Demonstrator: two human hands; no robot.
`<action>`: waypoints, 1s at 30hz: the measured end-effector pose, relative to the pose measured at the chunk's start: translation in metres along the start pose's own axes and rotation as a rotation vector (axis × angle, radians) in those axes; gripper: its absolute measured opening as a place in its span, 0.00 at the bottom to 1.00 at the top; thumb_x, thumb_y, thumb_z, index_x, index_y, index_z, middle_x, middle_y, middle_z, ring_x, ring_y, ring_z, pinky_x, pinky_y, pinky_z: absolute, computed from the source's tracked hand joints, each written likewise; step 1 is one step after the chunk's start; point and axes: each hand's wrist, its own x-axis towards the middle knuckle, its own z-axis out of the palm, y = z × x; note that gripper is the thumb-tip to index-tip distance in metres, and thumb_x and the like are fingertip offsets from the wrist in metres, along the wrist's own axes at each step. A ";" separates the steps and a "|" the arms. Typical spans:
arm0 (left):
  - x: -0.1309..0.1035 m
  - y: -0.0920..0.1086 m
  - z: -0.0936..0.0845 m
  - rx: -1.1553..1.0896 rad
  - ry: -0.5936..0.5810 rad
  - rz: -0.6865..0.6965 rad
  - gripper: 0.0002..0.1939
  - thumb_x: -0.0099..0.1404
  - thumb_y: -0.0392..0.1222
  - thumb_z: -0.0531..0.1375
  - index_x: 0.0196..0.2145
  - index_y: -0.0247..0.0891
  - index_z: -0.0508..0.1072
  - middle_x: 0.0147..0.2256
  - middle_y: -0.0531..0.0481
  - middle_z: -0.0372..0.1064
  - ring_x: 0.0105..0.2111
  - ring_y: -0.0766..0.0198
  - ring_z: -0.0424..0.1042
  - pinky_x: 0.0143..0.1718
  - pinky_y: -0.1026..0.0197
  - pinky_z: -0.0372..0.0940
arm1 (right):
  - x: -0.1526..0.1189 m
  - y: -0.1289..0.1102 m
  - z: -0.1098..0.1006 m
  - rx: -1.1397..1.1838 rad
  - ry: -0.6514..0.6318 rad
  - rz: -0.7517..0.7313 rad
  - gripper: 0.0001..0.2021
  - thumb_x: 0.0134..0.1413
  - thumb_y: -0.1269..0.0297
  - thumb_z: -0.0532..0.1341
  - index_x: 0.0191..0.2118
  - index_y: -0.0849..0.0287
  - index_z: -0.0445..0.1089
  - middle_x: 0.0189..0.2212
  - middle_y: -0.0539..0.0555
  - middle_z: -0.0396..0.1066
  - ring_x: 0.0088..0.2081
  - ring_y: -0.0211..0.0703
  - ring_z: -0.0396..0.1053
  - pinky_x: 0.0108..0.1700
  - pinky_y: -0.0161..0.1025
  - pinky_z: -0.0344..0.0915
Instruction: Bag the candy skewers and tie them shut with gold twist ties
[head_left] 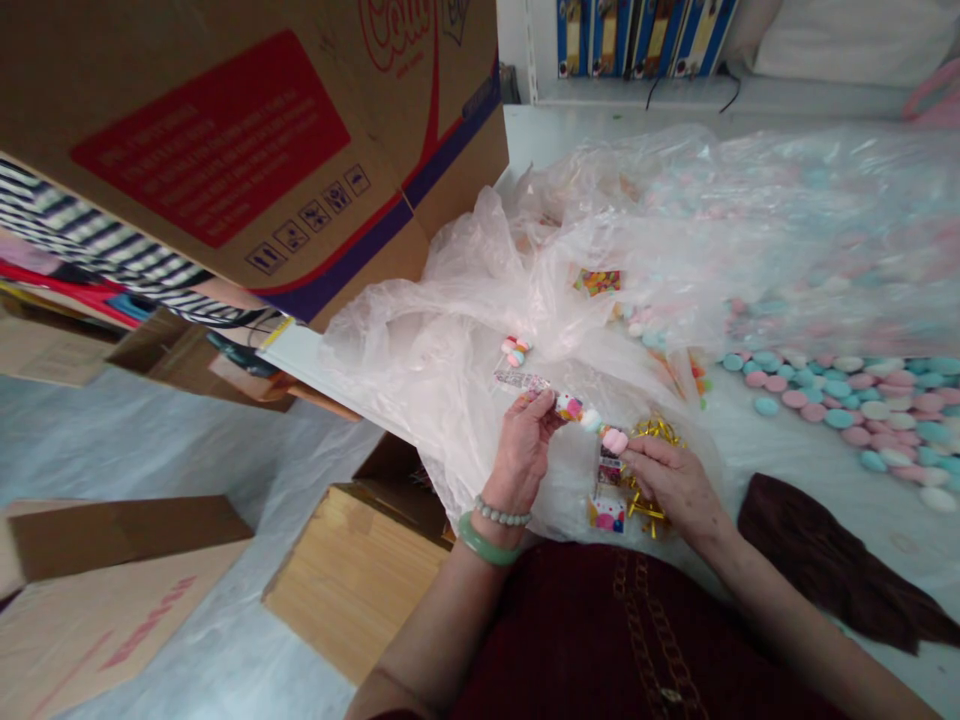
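Over the near edge of the table I hold a small clear candy packet (591,420) with a colourful printed part and white, blue and pink sweets in it. My left hand (525,440), wearing a bead bracelet and a green bangle, pinches its printed end. The fingers of my right hand (675,485) are closed at the other end, by the pink sweets. Gold twist ties (651,505) lie beside and under my right hand. Flat printed packets (607,515) rest just below the held one. Past my left hand lies another filled candy packet (516,350).
Crumpled clear plastic sheeting (465,310) covers much of the table. Loose pastel sweets (847,400) are piled at right, near a dark brown cloth (832,560). A large printed carton (262,130) stands at left. Open boxes (367,580) sit on the floor.
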 end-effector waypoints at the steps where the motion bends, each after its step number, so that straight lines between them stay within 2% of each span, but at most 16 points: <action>1: 0.000 0.000 0.000 0.020 -0.011 -0.016 0.10 0.51 0.39 0.68 0.28 0.33 0.71 0.25 0.52 0.71 0.26 0.66 0.71 0.33 0.61 0.66 | 0.001 0.000 0.000 0.098 -0.037 0.060 0.14 0.50 0.52 0.61 0.29 0.57 0.73 0.13 0.44 0.58 0.17 0.34 0.53 0.21 0.34 0.47; 3: -0.001 0.000 0.000 0.047 -0.034 -0.044 0.11 0.51 0.41 0.68 0.27 0.33 0.72 0.25 0.51 0.71 0.25 0.66 0.71 0.33 0.61 0.66 | 0.002 0.000 0.001 0.248 -0.115 0.143 0.15 0.47 0.51 0.62 0.29 0.59 0.72 0.10 0.42 0.51 0.15 0.31 0.45 0.19 0.33 0.41; 5: -0.002 0.001 0.001 0.061 -0.063 -0.070 0.12 0.51 0.43 0.68 0.27 0.32 0.72 0.25 0.50 0.72 0.25 0.66 0.70 0.32 0.61 0.65 | 0.003 0.001 0.002 0.318 -0.172 0.185 0.16 0.46 0.51 0.63 0.31 0.61 0.72 0.09 0.41 0.50 0.14 0.30 0.43 0.19 0.33 0.39; 10: -0.002 0.002 0.002 0.056 -0.129 -0.133 0.15 0.50 0.47 0.69 0.27 0.32 0.73 0.25 0.49 0.72 0.25 0.66 0.69 0.32 0.60 0.65 | 0.006 0.005 0.004 0.209 -0.163 0.159 0.15 0.48 0.51 0.61 0.28 0.60 0.71 0.10 0.42 0.53 0.15 0.32 0.47 0.20 0.34 0.41; 13: -0.002 -0.002 0.001 0.061 -0.140 -0.121 0.16 0.49 0.48 0.70 0.26 0.31 0.74 0.25 0.50 0.72 0.25 0.67 0.69 0.33 0.61 0.65 | 0.006 0.005 0.006 -0.024 -0.108 0.043 0.15 0.52 0.51 0.59 0.28 0.57 0.72 0.13 0.44 0.57 0.18 0.34 0.54 0.22 0.34 0.47; 18: -0.004 -0.011 0.005 0.010 -0.133 -0.066 0.16 0.50 0.49 0.70 0.27 0.32 0.75 0.26 0.50 0.72 0.27 0.67 0.69 0.35 0.62 0.64 | 0.002 0.004 0.012 -0.492 0.105 -0.227 0.18 0.61 0.51 0.53 0.28 0.55 0.73 0.21 0.48 0.68 0.24 0.38 0.64 0.27 0.34 0.50; 22: -0.006 -0.012 0.008 0.024 -0.122 -0.051 0.14 0.49 0.47 0.70 0.28 0.33 0.75 0.27 0.50 0.73 0.28 0.67 0.70 0.36 0.62 0.64 | -0.001 0.006 0.017 -0.860 0.318 -0.540 0.17 0.64 0.61 0.52 0.27 0.58 0.72 0.19 0.51 0.69 0.22 0.37 0.64 0.27 0.37 0.46; 24: -0.006 -0.011 0.008 0.051 -0.121 -0.065 0.14 0.50 0.47 0.69 0.28 0.33 0.75 0.27 0.50 0.73 0.28 0.66 0.70 0.36 0.61 0.65 | -0.001 0.007 0.018 -0.970 0.369 -0.664 0.16 0.63 0.66 0.52 0.28 0.59 0.73 0.19 0.51 0.69 0.22 0.37 0.63 0.28 0.39 0.45; 27: -0.005 -0.009 0.006 0.080 -0.114 -0.072 0.14 0.52 0.48 0.68 0.28 0.33 0.75 0.27 0.50 0.73 0.28 0.65 0.70 0.36 0.60 0.65 | 0.002 0.004 0.020 -0.998 0.364 -0.690 0.15 0.62 0.69 0.52 0.28 0.59 0.73 0.19 0.52 0.69 0.23 0.38 0.63 0.28 0.40 0.45; 30: -0.003 -0.005 0.001 0.093 -0.141 -0.077 0.14 0.54 0.48 0.67 0.28 0.33 0.75 0.27 0.50 0.73 0.29 0.65 0.70 0.36 0.61 0.66 | 0.007 -0.004 0.020 -0.787 0.254 -0.529 0.15 0.62 0.64 0.52 0.29 0.57 0.74 0.21 0.51 0.70 0.23 0.37 0.63 0.28 0.38 0.46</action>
